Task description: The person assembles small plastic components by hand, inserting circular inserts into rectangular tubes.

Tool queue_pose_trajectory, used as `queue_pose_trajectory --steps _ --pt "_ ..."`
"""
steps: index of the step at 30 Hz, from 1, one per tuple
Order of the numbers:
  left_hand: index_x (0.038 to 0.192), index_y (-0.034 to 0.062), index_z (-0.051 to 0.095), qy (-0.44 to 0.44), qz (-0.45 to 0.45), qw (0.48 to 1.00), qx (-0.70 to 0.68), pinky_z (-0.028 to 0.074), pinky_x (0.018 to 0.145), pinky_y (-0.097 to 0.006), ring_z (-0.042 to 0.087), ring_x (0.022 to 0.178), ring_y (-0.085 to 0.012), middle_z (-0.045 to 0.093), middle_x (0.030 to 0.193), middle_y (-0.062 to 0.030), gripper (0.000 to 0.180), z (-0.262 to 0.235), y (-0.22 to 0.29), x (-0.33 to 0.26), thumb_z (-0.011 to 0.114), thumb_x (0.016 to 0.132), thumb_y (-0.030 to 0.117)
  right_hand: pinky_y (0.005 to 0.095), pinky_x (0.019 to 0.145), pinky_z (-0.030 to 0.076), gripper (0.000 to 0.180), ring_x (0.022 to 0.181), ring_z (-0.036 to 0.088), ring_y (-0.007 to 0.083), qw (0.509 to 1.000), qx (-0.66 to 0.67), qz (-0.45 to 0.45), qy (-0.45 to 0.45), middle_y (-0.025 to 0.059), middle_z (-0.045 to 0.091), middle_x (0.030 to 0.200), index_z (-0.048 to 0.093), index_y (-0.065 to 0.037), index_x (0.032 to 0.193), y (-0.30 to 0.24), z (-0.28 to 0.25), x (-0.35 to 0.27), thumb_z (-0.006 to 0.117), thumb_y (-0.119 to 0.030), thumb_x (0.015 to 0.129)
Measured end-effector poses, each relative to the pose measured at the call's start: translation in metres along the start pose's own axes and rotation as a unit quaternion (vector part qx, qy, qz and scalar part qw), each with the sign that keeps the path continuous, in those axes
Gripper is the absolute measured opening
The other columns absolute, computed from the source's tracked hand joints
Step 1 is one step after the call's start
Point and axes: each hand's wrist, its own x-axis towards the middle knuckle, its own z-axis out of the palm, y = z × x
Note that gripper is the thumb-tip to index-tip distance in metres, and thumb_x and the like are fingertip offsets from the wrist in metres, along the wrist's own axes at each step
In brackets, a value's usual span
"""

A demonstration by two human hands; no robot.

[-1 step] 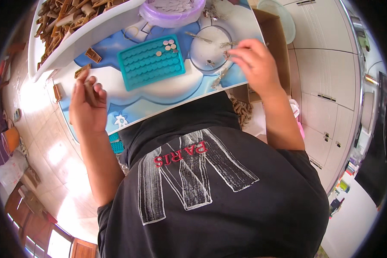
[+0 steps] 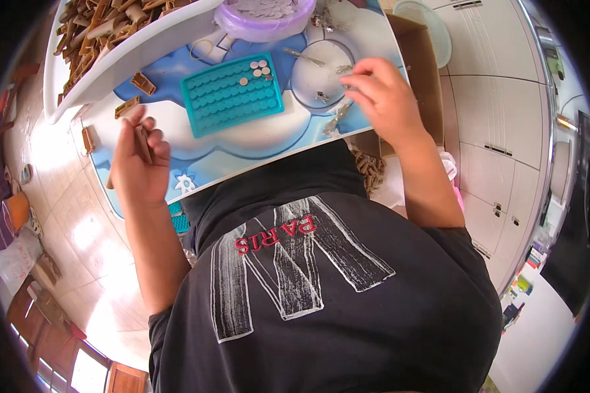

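My left hand (image 2: 144,173) is curled round a small brown trough-shaped piece (image 2: 143,144) at the table's left side. Close by lie similar brown pieces (image 2: 143,83), including one near my fingertips. On the right, my right hand (image 2: 390,101) has thumb and fingers pinched together above a pale round patch (image 2: 308,78) on the table; whatever they hold is too small to make out. Around those fingers lie thin silvery-gold bundles (image 2: 336,121). Between my hands sits a teal ribbed tray (image 2: 200,124), with several small pale discs (image 2: 257,73) in its far right corner.
A white-rimmed bin (image 2: 137,46) heaped with brown pieces (image 2: 105,33) stands at the far left. At the back is a purple basin (image 2: 262,29) of whitish flakes. A cardboard box (image 2: 423,78) stands beyond the table's right edge, beside white cabinets (image 2: 495,111).
My left hand has shifted slightly right with the brown piece, away from the one lying by its fingertips. My right hand has moved a little to the left, fingers still pinched.
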Motion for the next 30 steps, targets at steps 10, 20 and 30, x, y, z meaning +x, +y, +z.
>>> queue_pose_trajectory --steps 10,20,30 --pt "0.105 0.0024 0.057 -0.067 -0.049 0.990 0.113 0.019 0.037 -0.017 0.028 0.045 -0.0012 0.041 0.067 0.0040 0.021 0.037 -0.030 -0.023 0.051 0.094 0.019 0.0256 0.082 0.043 0.010 0.095 0.056 0.0130 0.947 0.282 0.119 0.098 0.0047 0.061 0.099 0.060 -0.001 0.090 0.036 0.003 0.025 0.061 -0.010 0.085" --pt "0.118 0.0022 0.057 -0.144 -0.131 0.972 0.132 0.023 0.043 -0.016 0.031 0.049 0.0003 0.062 0.091 0.0000 0.039 0.075 -0.053 -0.028 0.065 0.085 0.022 0.0215 0.067 0.043 0.015 0.072 0.058 0.0092 0.671 0.685 0.271 -0.092 0.0033 0.063 0.077 0.062 -0.003 0.091 -0.075 0.021 0.015 0.060 -0.017 0.088" --pt "0.101 0.0006 0.061 -0.103 -0.103 0.984 0.101 0.024 0.042 -0.018 0.033 0.050 -0.0009 0.057 0.081 0.0022 0.029 0.060 -0.051 -0.029 0.062 0.088 0.026 0.0249 0.062 0.046 0.011 0.071 0.058 0.0107 0.773 0.564 0.260 -0.132 0.0034 0.063 0.079 0.061 -0.003 0.091 -0.102 0.045 0.016 0.064 -0.012 0.085"
